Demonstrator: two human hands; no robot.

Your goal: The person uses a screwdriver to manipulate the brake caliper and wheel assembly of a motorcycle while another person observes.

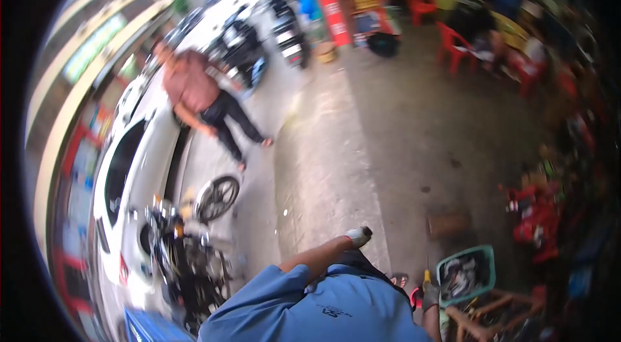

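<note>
My left hand (358, 236), in a pale work glove with dark fingertips, is held out in front of my body above the pavement edge. Its fingers look curled together, and whatever they may hold is too small and blurred to name. Low on the right, my right hand (431, 294), also gloved, grips a screwdriver (427, 275) by its yellow handle, with the thin shaft pointing up. Right beside that hand is a pale green plastic basin (490, 258) filled with grey and dark parts that I cannot make out singly.
A wooden frame (462, 322) stands below the basin. On the left are a motorcycle (184, 258), a loose wheel (218, 199) and a white car (139, 171). A person (194, 86) stands beyond them. Red chairs (453, 44) and seated people are at the far right.
</note>
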